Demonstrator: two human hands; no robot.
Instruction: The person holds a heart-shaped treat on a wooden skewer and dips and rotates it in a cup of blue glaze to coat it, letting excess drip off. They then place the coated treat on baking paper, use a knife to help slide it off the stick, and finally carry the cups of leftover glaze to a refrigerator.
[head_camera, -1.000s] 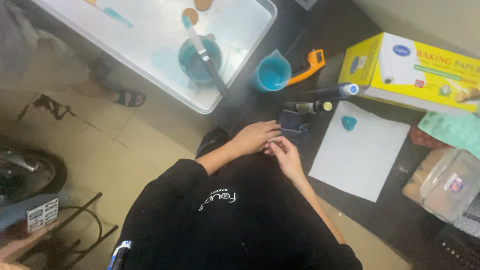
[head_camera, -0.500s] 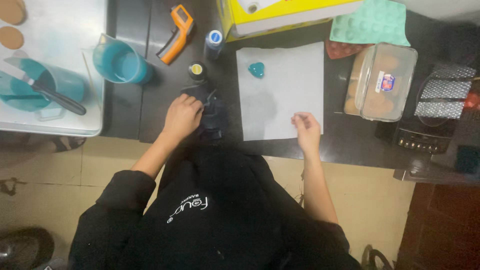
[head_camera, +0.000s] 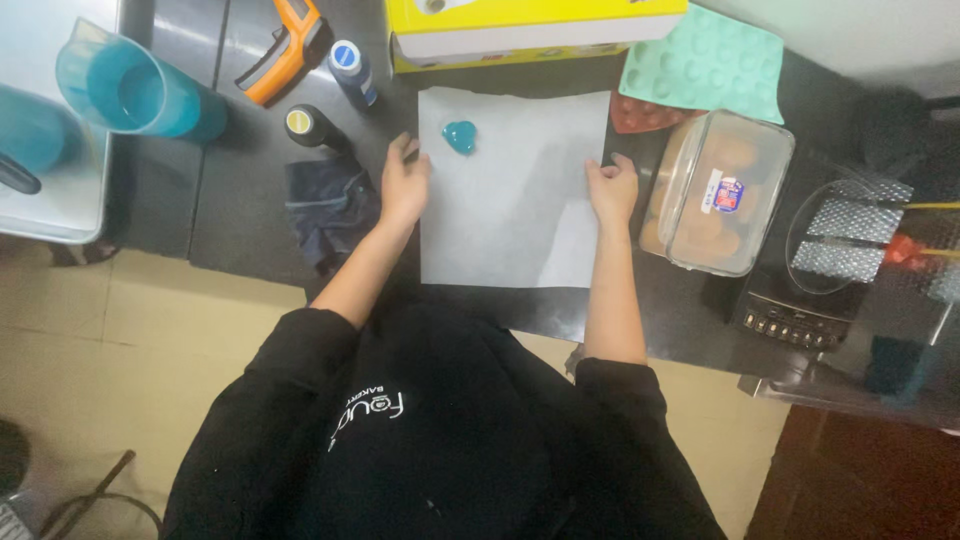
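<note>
A white sheet of paper (head_camera: 515, 190) lies flat on the dark tabletop (head_camera: 240, 225). The left hand (head_camera: 405, 185) rests on its left edge and the right hand (head_camera: 612, 190) on its right edge, both pressing down. A small teal heart shape (head_camera: 460, 136) sits on the sheet near its top left corner, just beside the left hand. A dark cloth (head_camera: 328, 205) lies left of the sheet, and a clear lidded container (head_camera: 715, 195) stands just right of the right hand.

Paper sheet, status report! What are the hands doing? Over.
Left hand flat on paper sheet left edge. Right hand on right edge. Blue heart shape lies on sheet near top left, untouched.
</note>
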